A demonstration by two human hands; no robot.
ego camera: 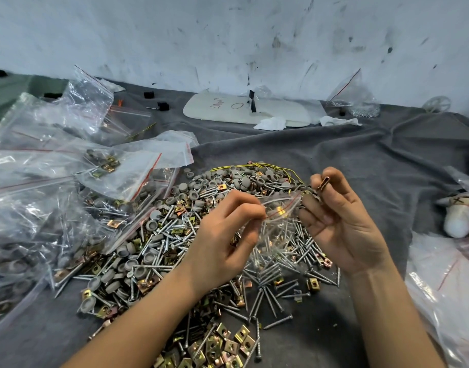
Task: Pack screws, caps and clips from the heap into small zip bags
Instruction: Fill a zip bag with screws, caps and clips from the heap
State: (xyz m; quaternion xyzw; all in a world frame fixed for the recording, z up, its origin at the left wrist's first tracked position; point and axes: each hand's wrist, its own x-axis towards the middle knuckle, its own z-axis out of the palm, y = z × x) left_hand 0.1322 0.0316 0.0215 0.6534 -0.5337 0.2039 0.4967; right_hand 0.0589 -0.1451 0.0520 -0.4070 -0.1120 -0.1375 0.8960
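Plainly much remains. On the cloth-draped grey worktop (pixel 334 155), a crinkly pile of filled bags (pixel 42 195) lies left of a big heap (pixel 175 235) of threaded steel screws, domed grey caps and square brassy clips. Above it, the left hand (pixel 228 229) has its grip pinched on the clear zip bag (pixel 276 229). The right hand (pixel 342 221) pinches a folded coppery clip (pixel 323 183).
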